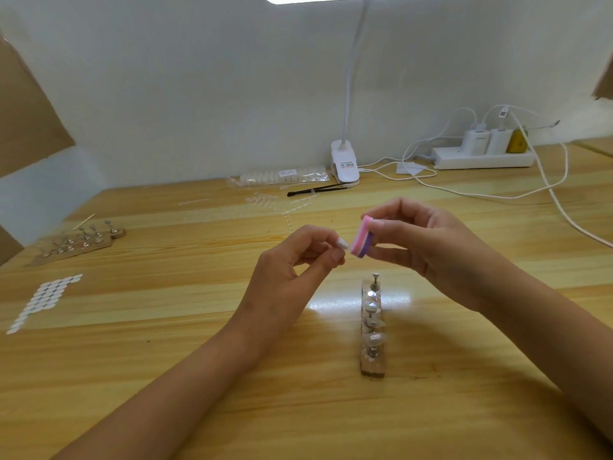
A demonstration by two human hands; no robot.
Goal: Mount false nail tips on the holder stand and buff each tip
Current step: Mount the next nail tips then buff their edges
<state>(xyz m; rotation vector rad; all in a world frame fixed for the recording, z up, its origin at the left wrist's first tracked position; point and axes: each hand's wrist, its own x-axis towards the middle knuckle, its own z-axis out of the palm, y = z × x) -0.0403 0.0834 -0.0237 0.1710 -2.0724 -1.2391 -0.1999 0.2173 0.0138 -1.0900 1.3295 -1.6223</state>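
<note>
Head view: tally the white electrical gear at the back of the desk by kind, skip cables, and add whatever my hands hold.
Clip lamp: 1
Power strip: 1
Chargers: 2
Nail tip, left hand: 1
Buffer block, right hand: 1
Total: 6

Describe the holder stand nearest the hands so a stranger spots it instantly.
Start at the wooden table, then look below the right hand. The holder stand lies there, a narrow strip with one row of metal pegs, some bearing clear nail tips. Unlike the stands at the table's left edge, it lies alone.
</note>
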